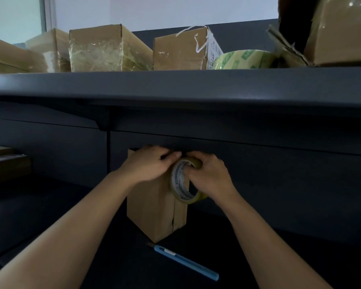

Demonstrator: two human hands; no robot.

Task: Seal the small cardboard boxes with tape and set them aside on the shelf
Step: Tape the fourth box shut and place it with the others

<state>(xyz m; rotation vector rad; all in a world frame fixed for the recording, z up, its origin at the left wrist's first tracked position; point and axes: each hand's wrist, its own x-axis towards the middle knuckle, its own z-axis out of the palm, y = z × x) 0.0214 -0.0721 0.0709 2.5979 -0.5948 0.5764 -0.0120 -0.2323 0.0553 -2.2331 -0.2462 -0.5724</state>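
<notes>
1. Sealing at a dark desk: small cardboard box [152, 207], upright on end, directly beneath the shelf [175, 84].
2. Left hand [148, 165] on top of the box, fingers curled over its upper edge in a firm hold, fingertips meeting those of the other hand.
3. Right hand [208, 176] at the box's upper right corner, fingers hooked through the core of a clear tape roll [183, 182], closed tight around its rim. Roll on edge, pressed against the box's right side.
4. Whether any tape is stuck to the box yet: impossible to tell, hidden under the hands.
5. Blue utility knife [186, 262] flat on the desk just in front of the box, tip near its bottom corner, untouched by either hand.
6. High above the box, on the shelf: row of taped brown boxes [106, 49], among them a strapped box [179, 51] with white cord and a printed label, and just to its right a second tape roll [244, 59] with green print.
7. Well to the left of the box, in shadow: stack of flat cardboard [6, 165].
</notes>
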